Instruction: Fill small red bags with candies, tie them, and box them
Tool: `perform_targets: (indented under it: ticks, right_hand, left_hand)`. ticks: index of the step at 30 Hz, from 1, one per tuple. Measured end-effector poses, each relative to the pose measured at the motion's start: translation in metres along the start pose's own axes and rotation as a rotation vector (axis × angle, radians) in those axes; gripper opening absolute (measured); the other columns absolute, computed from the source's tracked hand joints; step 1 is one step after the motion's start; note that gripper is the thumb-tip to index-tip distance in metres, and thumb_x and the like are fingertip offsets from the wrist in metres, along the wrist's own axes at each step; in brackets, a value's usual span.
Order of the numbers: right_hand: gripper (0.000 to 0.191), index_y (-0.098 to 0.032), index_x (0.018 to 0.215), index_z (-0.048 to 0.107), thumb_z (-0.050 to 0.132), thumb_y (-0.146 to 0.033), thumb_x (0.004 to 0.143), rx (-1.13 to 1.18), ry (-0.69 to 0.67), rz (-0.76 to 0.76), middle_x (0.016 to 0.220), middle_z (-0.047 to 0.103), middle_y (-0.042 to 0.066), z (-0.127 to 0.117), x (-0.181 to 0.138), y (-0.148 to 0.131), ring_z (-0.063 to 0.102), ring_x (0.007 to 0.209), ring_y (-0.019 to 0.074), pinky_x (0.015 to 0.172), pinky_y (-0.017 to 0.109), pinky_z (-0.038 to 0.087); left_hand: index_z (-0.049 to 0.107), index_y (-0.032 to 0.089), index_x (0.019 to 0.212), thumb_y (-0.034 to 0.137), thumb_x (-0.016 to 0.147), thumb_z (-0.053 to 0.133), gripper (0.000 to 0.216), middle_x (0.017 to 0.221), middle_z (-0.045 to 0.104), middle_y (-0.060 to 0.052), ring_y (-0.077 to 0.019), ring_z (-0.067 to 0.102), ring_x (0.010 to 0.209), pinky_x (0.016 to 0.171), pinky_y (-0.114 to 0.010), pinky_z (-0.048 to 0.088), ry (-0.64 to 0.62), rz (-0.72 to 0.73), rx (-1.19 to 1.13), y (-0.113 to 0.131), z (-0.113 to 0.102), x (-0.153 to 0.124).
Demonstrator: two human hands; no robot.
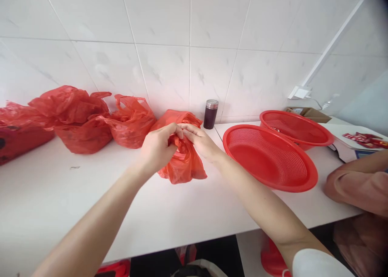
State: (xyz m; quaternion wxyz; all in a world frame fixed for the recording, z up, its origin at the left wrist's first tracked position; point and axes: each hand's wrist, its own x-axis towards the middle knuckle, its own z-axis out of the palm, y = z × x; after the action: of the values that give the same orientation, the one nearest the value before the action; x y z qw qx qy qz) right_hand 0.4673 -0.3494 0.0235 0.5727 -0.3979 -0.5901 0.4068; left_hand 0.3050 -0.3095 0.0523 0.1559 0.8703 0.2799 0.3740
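Observation:
A red plastic bag (183, 168) rests on the white table, its top gathered and twisted between my hands. My left hand (160, 145) is closed around the twisted neck, thumb bent inward. From the other side, my right hand (201, 141) pinches the same gathered plastic, its fingers meeting those of the left. What the bag holds is hidden. To the left stands a red bag with loop handles (131, 123), close to the bag in my hands. Behind and to the right is a dark thermos flask (210, 114) with a silver lid.
More red bags (81, 135) line the wall at left. Two red perforated baskets (303, 184) occupy the right, one partly behind the other. Beyond them sit a cardboard box (317, 115), a scale with small red packets (365, 140) and a power socket (300, 93). A co-worker's arm (357, 180) leans on the table edge.

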Motion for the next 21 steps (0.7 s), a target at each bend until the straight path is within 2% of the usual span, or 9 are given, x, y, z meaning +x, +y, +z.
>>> perform_targets:
  ticks: [3,5,7,11,14,16,18,21]
  right_hand:
    - [0.021,-0.027,0.108,0.065,0.055,-0.037,0.093,0.154,-0.155,0.129,0.108,0.067,-0.001,-0.003,-0.007,0.001,0.061,0.101,0.0138,0.091,0.03,0.048]
    - [0.017,-0.026,0.103,0.066,0.059,-0.036,0.091,0.162,-0.237,0.184,0.103,0.066,-0.001,-0.005,-0.011,0.002,0.061,0.096,0.0128,0.089,0.028,0.049]
    - [0.014,-0.023,0.096,0.066,0.063,-0.034,0.088,0.144,-0.216,0.206,0.096,0.065,-0.001,-0.007,-0.015,0.003,0.062,0.092,0.0117,0.086,0.027,0.049]
    - [0.019,-0.021,0.087,0.057,0.069,-0.035,0.083,0.239,-0.095,0.19,0.087,0.065,-0.002,-0.006,-0.021,0.005,0.065,0.085,0.0122,0.087,0.031,0.051]
    - [0.027,-0.021,0.084,0.05,0.068,-0.041,0.082,0.243,0.019,0.164,0.078,0.066,-0.002,-0.008,-0.02,0.017,0.067,0.075,0.0133,0.082,0.033,0.054]
    - [0.027,-0.022,0.083,0.044,0.063,-0.042,0.083,0.119,0.215,0.169,0.073,0.063,-0.004,-0.013,-0.016,0.033,0.066,0.069,0.0131,0.075,0.032,0.055]
    - [0.025,-0.023,0.083,0.038,0.054,-0.041,0.088,-0.049,0.414,0.209,0.073,0.061,-0.004,-0.018,-0.011,0.055,0.066,0.066,0.0131,0.072,0.03,0.055]
    - [0.018,-0.024,0.088,0.033,0.039,-0.04,0.094,-0.23,0.528,0.261,0.084,0.061,0.0,-0.014,-0.008,0.084,0.067,0.071,0.014,0.07,0.029,0.053]
  left_hand:
    - [0.06,0.021,0.089,-0.001,0.07,0.043,0.033,0.1,0.067,-0.002,-0.0165,0.064,0.089,0.074,-0.027,0.05,0.168,0.137,0.029,-0.004,0.012,-0.009]
    - [0.062,0.022,0.095,0.0,0.073,0.044,0.036,0.105,0.067,-0.003,-0.0179,0.063,0.1,0.081,-0.029,0.051,0.199,0.177,0.02,-0.007,0.015,-0.012]
    - [0.065,0.023,0.102,0.004,0.078,0.046,0.036,0.108,0.067,-0.003,-0.0179,0.064,0.101,0.085,-0.03,0.052,0.187,0.171,-0.006,-0.011,0.016,-0.016]
    - [0.064,0.026,0.12,0.014,0.087,0.046,0.039,0.124,0.065,-0.004,-0.0202,0.061,0.113,0.093,-0.033,0.049,0.06,0.067,-0.074,-0.018,0.015,-0.033]
    - [0.059,0.027,0.129,0.03,0.094,0.043,0.039,0.131,0.063,-0.005,-0.0241,0.058,0.12,0.098,-0.037,0.047,-0.027,-0.131,-0.106,-0.026,0.012,-0.057]
    - [0.063,0.026,0.124,0.042,0.095,0.041,0.04,0.123,0.068,-0.005,-0.0262,0.062,0.114,0.096,-0.038,0.048,0.007,-0.288,-0.108,-0.034,0.009,-0.078]
    - [0.069,0.026,0.115,0.049,0.094,0.039,0.043,0.104,0.074,-0.005,-0.027,0.067,0.101,0.089,-0.038,0.051,0.052,-0.411,-0.1,-0.042,0.009,-0.1]
    - [0.069,0.026,0.11,0.054,0.094,0.037,0.045,0.078,0.072,-0.003,-0.026,0.067,0.083,0.077,-0.037,0.053,0.073,-0.56,-0.128,-0.053,0.019,-0.125]
